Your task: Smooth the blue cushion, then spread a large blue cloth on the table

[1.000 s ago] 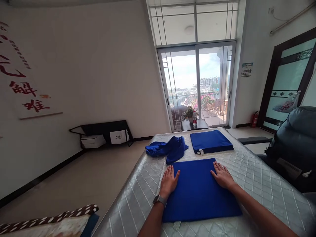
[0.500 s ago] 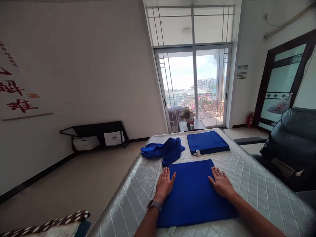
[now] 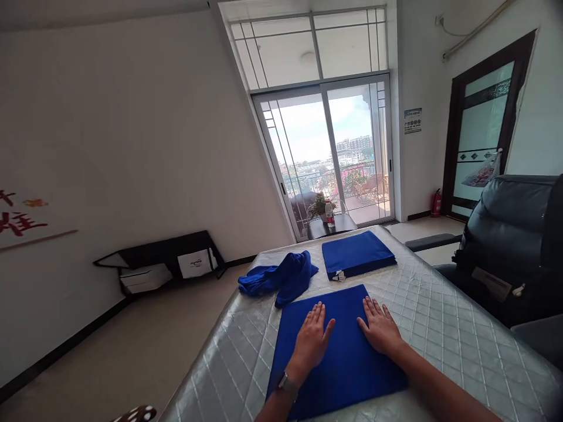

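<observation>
So the nearest blue cloth [image 3: 347, 372] lies flat on the quilted mattress [image 3: 233, 351], left hand [image 3: 311, 341] and right hand [image 3: 380, 329] palms-down on it, gripping nothing. Looks light, soft and floppy, so I'd hold opposite edges. Can't tell what's inside the plastic bag [image 3: 481, 172] on the door [image 3: 484, 126].

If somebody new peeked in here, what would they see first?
Probably the flat blue cloth on the silvery quilted mattress, with the left hand on it and the right hand at its right edge. Beyond it lie a crumpled blue cloth, left, and a blue stack, right. A bright glass sliding door stands behind.
</observation>
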